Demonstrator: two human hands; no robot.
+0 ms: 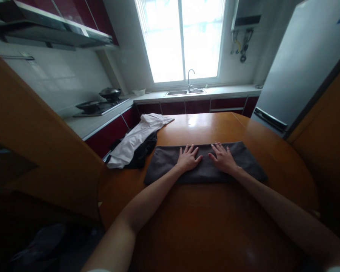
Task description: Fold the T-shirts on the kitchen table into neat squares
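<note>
Folded dark grey cloth (205,172), flat on table (204,219)

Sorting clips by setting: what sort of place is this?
Most likely a home kitchen: a sink below the window, a cooktop and range hood at left, and what looks like a fridge at right.

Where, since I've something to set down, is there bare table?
Bare table shows beyond the folded grey cloth, to its right, and on its near side between the forearms. It is crowded at the left, where white clothing lies over black clothing, and on the cloth, where the left hand and right hand rest.
</note>
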